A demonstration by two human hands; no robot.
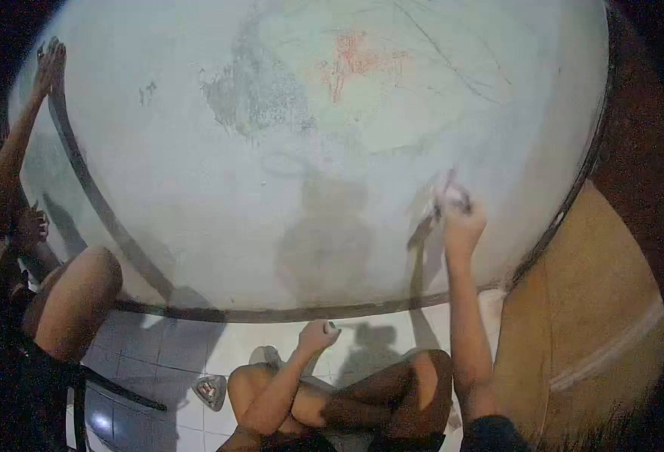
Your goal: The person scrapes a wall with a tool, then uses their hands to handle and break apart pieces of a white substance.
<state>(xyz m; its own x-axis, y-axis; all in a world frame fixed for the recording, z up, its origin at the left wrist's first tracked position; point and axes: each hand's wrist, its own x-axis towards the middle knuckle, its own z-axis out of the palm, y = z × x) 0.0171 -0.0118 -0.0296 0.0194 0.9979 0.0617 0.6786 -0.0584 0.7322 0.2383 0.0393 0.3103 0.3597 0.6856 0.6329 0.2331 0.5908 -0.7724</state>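
Note:
A pale wall (196,203) with grey smudges and a red patch fills the upper view. My right hand (464,215) is raised near its lower right part, its fingers closed round a thin marker-like tool (451,181), blurred by motion. Whether the tool touches the wall I cannot tell. Low in the middle, above my crossed legs (370,399), my left hand (318,335) is closed on a small pale item with a dark end (333,328); its kind is unclear.
Another person sits at the left, one hand (50,68) up against the wall and a bent knee (83,294) showing. A small triangular tray (210,392) with small items lies on the tiled floor (144,346). A brown panel (588,316) stands at the right.

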